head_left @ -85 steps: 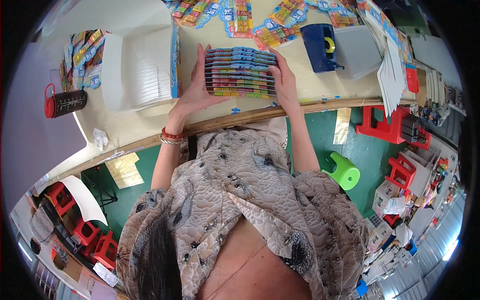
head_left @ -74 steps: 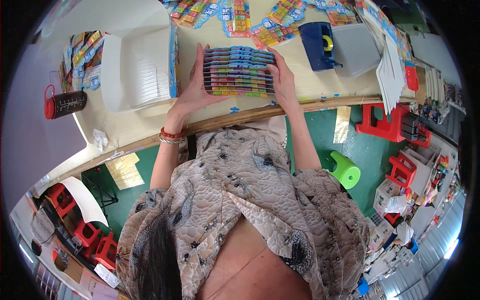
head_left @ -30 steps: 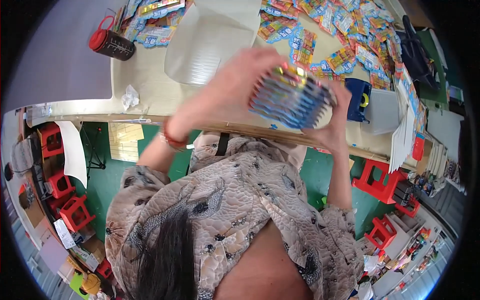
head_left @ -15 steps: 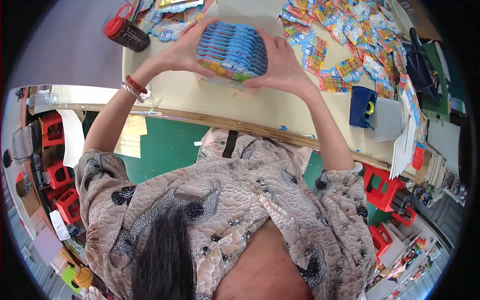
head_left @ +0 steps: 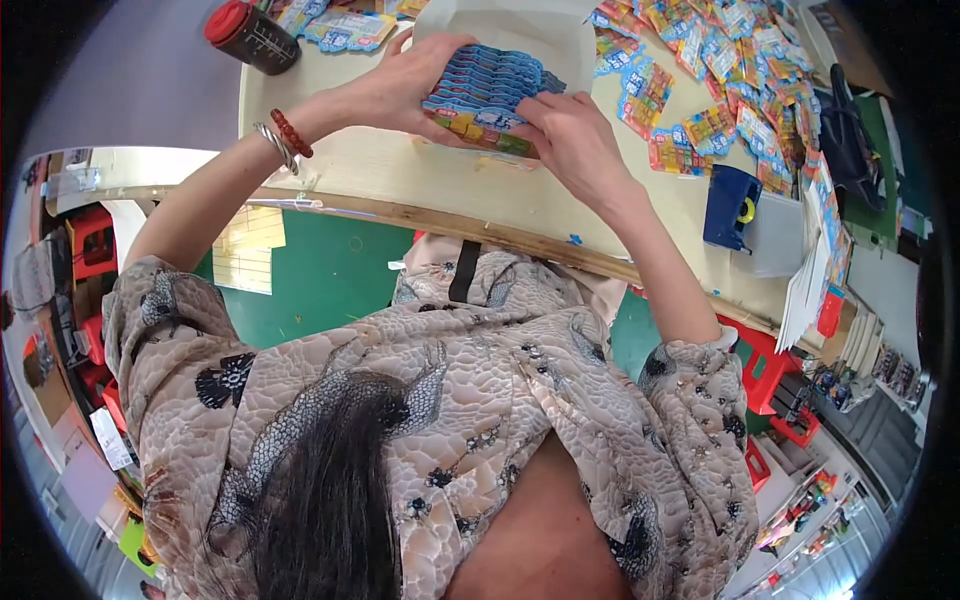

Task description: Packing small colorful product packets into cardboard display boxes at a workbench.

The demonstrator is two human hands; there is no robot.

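Between my hands, above the table, is a stack of flat colourful packets [head_left: 490, 85] with wavy blue edges and a yellow-red front. My left hand [head_left: 415, 90] is wrapped round the stack's left side, thumb along its near face. At its right end, my right hand [head_left: 572, 135] has its fingers bent over the packets' edges and the thumb near the front. A white open box [head_left: 510, 18] lies just beyond the stack, partly covered by it.
Many loose packets [head_left: 725, 60] spread over the table's right side, with a few more packets [head_left: 345, 30] at the far left. A dark bottle with a red lid [head_left: 252, 38] stands at the left edge. A blue tape dispenser [head_left: 730, 208] sits at the right, beside a translucent container [head_left: 775, 235].
My right hand has gone from gripping the stack's side to bending its fingers over the right end. The stack has shifted slightly right and tilted. More of the white box shows behind it.
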